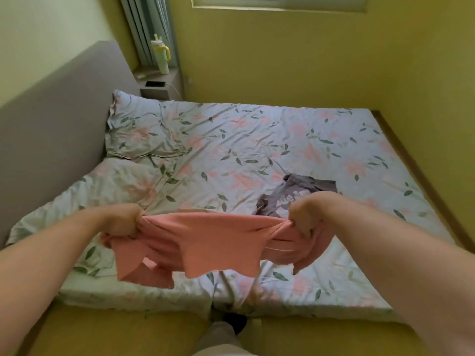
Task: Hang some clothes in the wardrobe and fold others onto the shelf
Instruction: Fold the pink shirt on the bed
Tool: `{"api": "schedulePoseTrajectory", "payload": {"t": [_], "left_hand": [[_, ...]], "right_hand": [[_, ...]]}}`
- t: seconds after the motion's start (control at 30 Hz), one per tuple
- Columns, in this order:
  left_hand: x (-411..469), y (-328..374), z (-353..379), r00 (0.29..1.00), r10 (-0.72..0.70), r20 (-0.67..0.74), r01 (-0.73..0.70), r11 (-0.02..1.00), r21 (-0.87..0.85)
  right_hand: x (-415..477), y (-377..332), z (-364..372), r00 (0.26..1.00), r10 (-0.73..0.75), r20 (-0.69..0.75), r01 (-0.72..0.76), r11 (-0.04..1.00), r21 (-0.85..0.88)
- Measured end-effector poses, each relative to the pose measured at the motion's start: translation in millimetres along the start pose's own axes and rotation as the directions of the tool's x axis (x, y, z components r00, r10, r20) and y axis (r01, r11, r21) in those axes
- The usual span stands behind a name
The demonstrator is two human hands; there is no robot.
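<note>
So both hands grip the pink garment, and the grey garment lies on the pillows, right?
No: the head view shows the grey garment on the sheet beyond the right hand, clear of the pillows. The left hand and right do grip the pink garment.

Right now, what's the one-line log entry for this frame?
left hand grips pink garment | right hand grips pink garment | stretched above bed | grey garment lies on bed

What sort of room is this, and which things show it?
Most likely a bedroom: a bed, two pillows against a grey headboard, and a phone on a bedside ledge. The left hand and right hand grip a pink garment.
</note>
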State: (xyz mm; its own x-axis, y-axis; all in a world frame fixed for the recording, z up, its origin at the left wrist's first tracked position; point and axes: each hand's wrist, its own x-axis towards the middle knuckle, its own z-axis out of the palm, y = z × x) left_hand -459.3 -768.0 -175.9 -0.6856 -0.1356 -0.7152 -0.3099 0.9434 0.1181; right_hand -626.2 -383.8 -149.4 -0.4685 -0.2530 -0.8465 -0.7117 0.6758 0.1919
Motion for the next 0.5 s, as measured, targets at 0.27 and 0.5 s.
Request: {"api": "schedulePoseTrajectory", "payload": {"t": [0.27, 0.5], "left_hand": [[38.6, -40.1, -19.2, 0.984, -0.135, 0.119, 0.134, 0.991, 0.011], [177.9, -69.9, -6.9, 0.984, -0.138, -0.113, 0.147, 0.987, 0.071]], "right_hand": [[55.6, -18.1, -43.0, 0.95, 0.099, 0.296, -0.075, 0.993, -0.092], [170.8, -24.5, -63.6, 0.915, 0.322, -0.242, -0.245, 0.922, 0.299]]}}
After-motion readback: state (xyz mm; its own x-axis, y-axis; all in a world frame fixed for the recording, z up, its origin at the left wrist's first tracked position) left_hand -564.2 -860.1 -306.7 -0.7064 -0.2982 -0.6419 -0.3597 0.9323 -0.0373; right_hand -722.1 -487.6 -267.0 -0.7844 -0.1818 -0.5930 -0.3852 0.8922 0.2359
